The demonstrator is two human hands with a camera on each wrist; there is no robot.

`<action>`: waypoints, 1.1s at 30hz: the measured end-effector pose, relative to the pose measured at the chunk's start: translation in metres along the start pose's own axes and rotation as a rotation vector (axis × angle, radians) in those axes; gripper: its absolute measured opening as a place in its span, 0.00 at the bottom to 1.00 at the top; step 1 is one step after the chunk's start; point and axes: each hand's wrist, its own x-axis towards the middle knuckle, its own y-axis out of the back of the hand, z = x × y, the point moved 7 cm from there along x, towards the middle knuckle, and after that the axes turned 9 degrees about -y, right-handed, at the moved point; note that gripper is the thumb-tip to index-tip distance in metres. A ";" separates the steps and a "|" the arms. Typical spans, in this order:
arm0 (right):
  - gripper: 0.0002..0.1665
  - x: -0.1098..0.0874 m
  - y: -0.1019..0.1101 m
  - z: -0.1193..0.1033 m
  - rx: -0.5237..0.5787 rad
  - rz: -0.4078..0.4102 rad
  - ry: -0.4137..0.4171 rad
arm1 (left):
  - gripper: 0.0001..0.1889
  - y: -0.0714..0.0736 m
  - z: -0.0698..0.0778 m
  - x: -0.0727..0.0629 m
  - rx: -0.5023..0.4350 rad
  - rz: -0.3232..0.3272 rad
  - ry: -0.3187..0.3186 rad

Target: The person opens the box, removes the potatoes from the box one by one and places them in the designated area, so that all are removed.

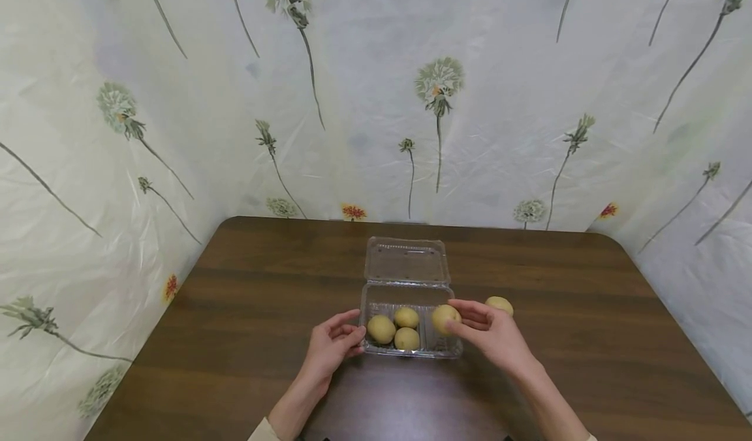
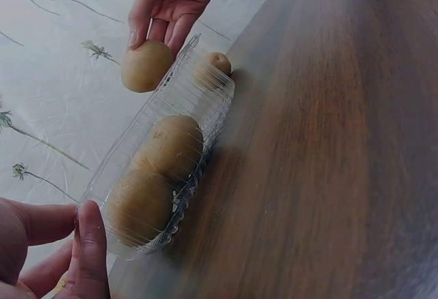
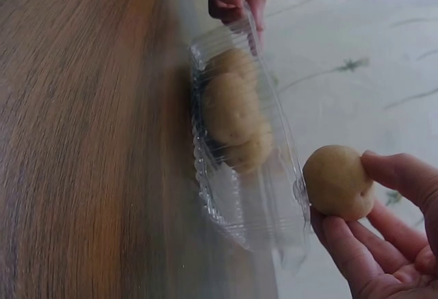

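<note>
A clear plastic clamshell box (image 1: 436,346) stands on the table with its lid (image 1: 407,262) laid back behind it. Three potatoes (image 1: 381,329) sit in its left part. My left hand (image 1: 330,348) pinches the box's left rim between thumb and fingers, as the left wrist view also shows. Over the right end of the box, my right hand (image 1: 499,338) holds another potato (image 3: 338,183) between thumb and fingertips, close to the right rim.
One more potato (image 1: 499,305) lies on the brown wooden table (image 1: 282,271), right of the box and partly hidden behind my right hand. Flower-patterned sheeting (image 1: 364,102) hangs behind the table and along both sides.
</note>
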 end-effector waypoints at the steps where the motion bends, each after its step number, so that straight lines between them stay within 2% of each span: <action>1: 0.29 0.000 0.000 0.000 0.000 0.001 0.000 | 0.24 0.000 0.000 0.000 0.000 0.001 0.001; 14: 0.27 -0.004 0.006 0.003 0.018 0.011 0.021 | 0.24 0.001 0.000 -0.001 -0.002 0.002 0.006; 33: 0.28 -0.012 0.016 0.007 0.018 0.040 -0.002 | 0.24 0.000 0.001 -0.001 0.000 -0.009 0.002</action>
